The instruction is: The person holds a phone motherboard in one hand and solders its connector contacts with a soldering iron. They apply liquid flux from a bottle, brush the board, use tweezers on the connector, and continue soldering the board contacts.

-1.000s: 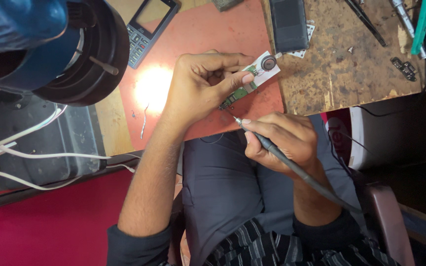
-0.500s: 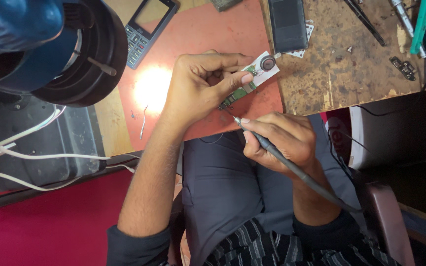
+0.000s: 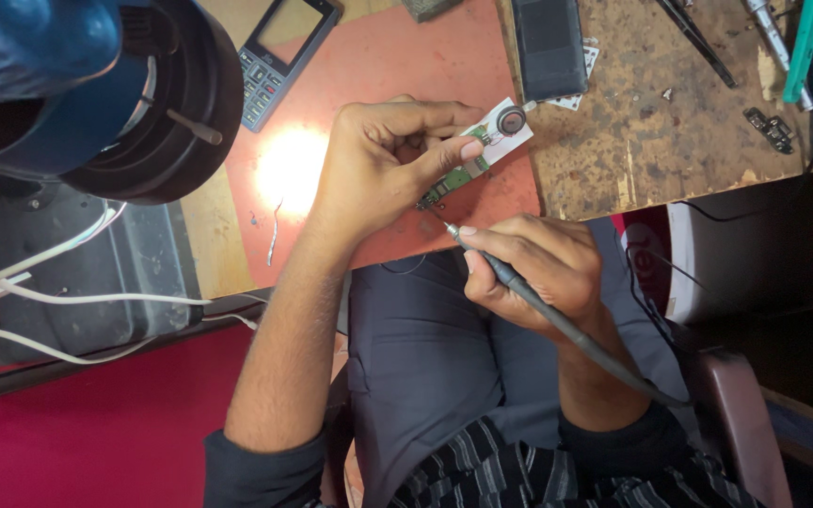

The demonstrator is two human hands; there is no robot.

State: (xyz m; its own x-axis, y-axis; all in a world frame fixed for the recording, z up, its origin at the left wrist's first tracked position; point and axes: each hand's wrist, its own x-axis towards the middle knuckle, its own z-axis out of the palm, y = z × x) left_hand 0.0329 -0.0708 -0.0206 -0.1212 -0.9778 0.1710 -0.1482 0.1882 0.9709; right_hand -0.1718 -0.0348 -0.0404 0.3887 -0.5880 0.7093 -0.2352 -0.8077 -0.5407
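The red mat (image 3: 383, 71) lies open to the left of the left hand (image 3: 378, 174), with only a thin wire scrap (image 3: 275, 233) on it, while the keypad phone (image 3: 279, 52) bounds that room at the far edge and the big blue lamp head (image 3: 96, 89) hangs over the left side. Ahead of the hands, the black phone (image 3: 549, 47) blocks the way. To the right, the wooden bench (image 3: 651, 141) stays bare up to the tools (image 3: 802, 56) at its far corner.

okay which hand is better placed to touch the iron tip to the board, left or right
Right, most likely. The right hand holds the soldering iron like a pen, tip just below the circuit board. The left hand is busy pinching that board.
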